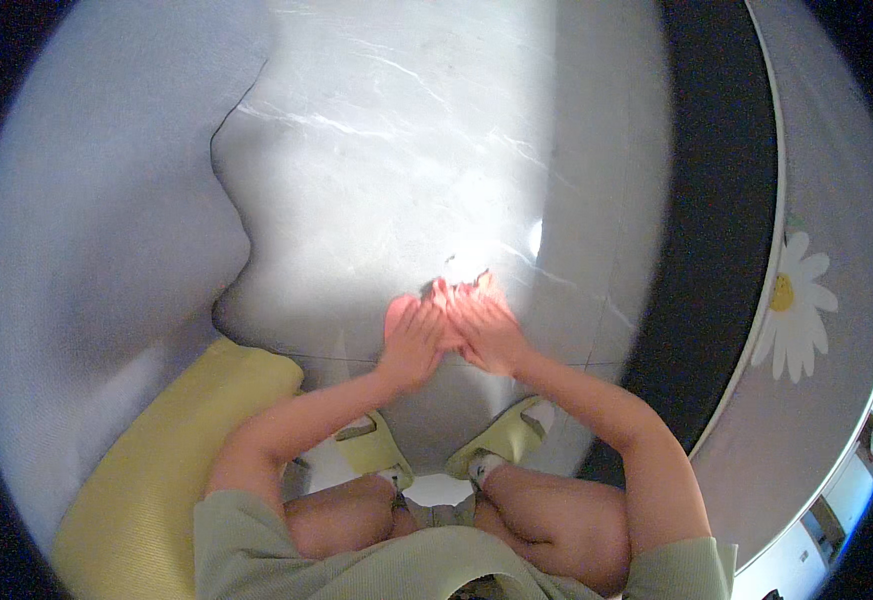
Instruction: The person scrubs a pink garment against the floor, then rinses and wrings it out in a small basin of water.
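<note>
A pink cloth [448, 335] lies crumpled on the grey marble-patterned tile floor [406, 187], in front of my feet. My left hand [415, 345] presses on its left part, fingers pointing forward. On the bunched right part sits my right hand [492, 337], holding the cloth against the floor. The two hands are close together, and the cloth shows between them. Folds stand up beyond my right fingertips. The underside of the cloth is hidden.
Grey fabric [121, 187] with a wavy lower edge hangs at left, beside a yellow textured cushion-like object [173, 465]. At right, a dark gap [721, 187] runs under grey fabric with a daisy print [795, 304]. Yellow-green slippers [507, 439] are on my feet.
</note>
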Demonstrator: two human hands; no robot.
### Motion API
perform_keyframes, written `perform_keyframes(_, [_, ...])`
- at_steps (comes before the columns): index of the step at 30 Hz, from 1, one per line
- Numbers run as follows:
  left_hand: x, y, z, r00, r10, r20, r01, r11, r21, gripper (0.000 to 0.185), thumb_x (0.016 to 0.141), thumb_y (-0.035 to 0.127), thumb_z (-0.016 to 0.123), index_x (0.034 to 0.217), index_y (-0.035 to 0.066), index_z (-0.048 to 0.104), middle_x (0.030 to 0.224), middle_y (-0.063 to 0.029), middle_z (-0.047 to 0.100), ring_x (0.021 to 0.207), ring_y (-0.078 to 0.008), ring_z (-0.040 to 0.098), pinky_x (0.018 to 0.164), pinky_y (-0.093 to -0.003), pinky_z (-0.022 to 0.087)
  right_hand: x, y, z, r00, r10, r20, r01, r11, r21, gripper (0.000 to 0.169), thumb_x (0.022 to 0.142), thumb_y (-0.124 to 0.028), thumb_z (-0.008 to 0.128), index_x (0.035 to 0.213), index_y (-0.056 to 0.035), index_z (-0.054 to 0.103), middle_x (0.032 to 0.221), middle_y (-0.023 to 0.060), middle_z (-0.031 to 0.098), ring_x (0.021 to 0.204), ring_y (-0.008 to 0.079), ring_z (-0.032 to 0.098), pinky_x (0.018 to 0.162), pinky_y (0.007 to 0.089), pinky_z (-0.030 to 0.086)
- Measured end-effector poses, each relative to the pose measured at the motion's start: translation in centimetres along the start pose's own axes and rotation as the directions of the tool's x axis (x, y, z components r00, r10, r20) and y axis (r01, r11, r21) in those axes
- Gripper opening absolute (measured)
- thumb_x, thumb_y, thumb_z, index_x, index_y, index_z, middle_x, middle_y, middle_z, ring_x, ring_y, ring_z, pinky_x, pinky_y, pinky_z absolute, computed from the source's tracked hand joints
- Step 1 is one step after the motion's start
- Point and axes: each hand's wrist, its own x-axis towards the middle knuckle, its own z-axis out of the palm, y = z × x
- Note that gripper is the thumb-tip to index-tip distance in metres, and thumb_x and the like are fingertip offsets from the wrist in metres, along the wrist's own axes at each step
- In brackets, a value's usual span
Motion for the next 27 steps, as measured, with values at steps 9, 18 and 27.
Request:
perform_keyframes(9, [-0.1,-2.5,-1.1,0.985,0.148,-0.091,-0.154,0.987,-0.054,0.056,0.086,0.032,0.05,0.129,-0.004,0.046,0.14,-0.0175,0.041,0.136,-0.0262,0.03,0.115,-0.0434,0.017,-0.1,-3.4,1.2,0.982,0.166,-0.093,-0.17,0.985,-0.04,0.071,0.083,-0.037,0.054,0.139,0.002,0.034,0.145,0.022,0.032,0.137,0.0349,0.027,0.112,0.0479,0.02])
perform_keyframes(18, [15.7,-12.2,-13.3,0.949,0.265,-0.173,-0.205,0.932,0.3,0.05,0.092,0.027,0.041,0.135,0.001,0.043,0.146,-0.0139,0.036,0.138,-0.0228,0.029,0.116,-0.0403,0.014,15.9,1.9,-4.6,0.778,0.371,-0.506,-0.444,0.896,-0.026,0.064,0.093,-0.034,0.037,0.143,0.0036,0.024,0.151,0.0227,0.019,0.14,0.0364,0.018,0.115,0.0463,0.01])
perform_keyframes(27, [18.7,-19.0,-17.8,0.908,-0.044,-0.417,0.186,0.933,0.307,0.057,0.092,0.027,0.041,0.143,0.003,0.031,0.15,-0.0117,0.028,0.14,-0.0243,0.023,0.116,-0.0411,0.014,27.8,5.4,-8.1,0.768,0.258,-0.586,-0.366,0.928,-0.071,0.061,0.09,-0.032,0.039,0.143,-0.0017,0.028,0.153,0.0124,0.018,0.14,0.0305,0.021,0.115,0.0432,0.014])
